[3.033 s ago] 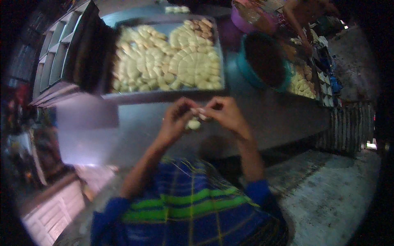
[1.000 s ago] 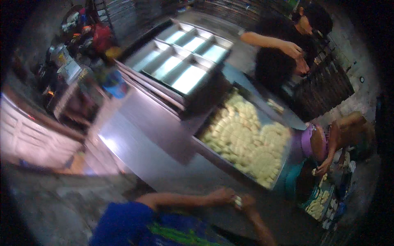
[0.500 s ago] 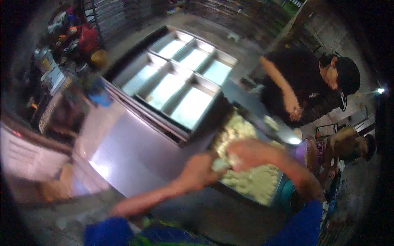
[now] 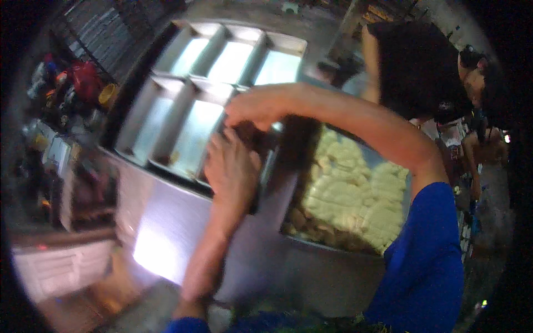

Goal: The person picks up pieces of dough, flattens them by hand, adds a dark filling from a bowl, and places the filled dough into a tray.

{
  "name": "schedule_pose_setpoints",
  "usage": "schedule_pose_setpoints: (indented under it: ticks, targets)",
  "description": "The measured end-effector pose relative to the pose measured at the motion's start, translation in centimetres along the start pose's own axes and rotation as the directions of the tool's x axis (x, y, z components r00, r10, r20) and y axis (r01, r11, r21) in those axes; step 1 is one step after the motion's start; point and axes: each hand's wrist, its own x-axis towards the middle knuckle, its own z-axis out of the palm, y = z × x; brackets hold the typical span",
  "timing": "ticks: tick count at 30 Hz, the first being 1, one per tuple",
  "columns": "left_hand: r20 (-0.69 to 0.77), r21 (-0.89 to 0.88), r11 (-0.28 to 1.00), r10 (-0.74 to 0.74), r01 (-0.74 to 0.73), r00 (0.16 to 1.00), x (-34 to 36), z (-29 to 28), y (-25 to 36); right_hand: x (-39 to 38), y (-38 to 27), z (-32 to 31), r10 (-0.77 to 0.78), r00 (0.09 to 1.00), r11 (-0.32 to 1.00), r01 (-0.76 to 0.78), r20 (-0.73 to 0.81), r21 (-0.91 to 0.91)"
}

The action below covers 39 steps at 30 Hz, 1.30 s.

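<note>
Several joined metal loaf pans (image 4: 191, 83) fill a dark tray on the left side of the steel table. Both of my hands are over the near right pan, which they mostly cover. My left hand (image 4: 230, 169) lies over this pan's near part with its fingers stretched out and apart. Just beyond it, my right hand (image 4: 258, 105) reaches across from the right, bent downward at the pan's far part. Its fingertips are hidden and blurred, so I cannot make out what they hold. Pale yellow dough (image 4: 350, 191) in soft pieces fills a shallow tray to the right.
A bare strip of the steel table (image 4: 166, 227) shows in front of the pans. Across the table at right stands a person in black (image 4: 411, 72), with other people (image 4: 480, 139) farther right. Clutter with a red bag (image 4: 86, 80) is at the far left.
Both hands have moved left from above the dough tray to the near right pan. The pale piece they held between them no longer shows. My view has shifted, too.
</note>
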Motion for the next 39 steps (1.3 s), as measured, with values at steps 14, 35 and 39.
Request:
schedule_pose_setpoints:
  ticks: [14, 35, 39]
  targets:
    - [-0.016, -0.129, 0.989, 0.077, -0.078, 0.997, -1.7, -2.5, 0.4, -6.0, -9.8, 1.0, 0.221, 0.667, 0.965, -0.255, -0.711, 0.060]
    - [0.462, -0.834, 0.313, -0.052, 0.454, 0.885, -29.2, -2.0, 0.7, -12.2, -30.1, 22.5, 0.875, 0.178, 0.469, -0.081, -0.450, 0.880]
    - [0.510, -0.859, 0.022, -0.054, 0.512, 0.858, -29.5, -0.3, 4.5, -13.5, -36.2, 22.1, 0.924, 0.092, 0.323, 0.333, -0.371, 0.886]
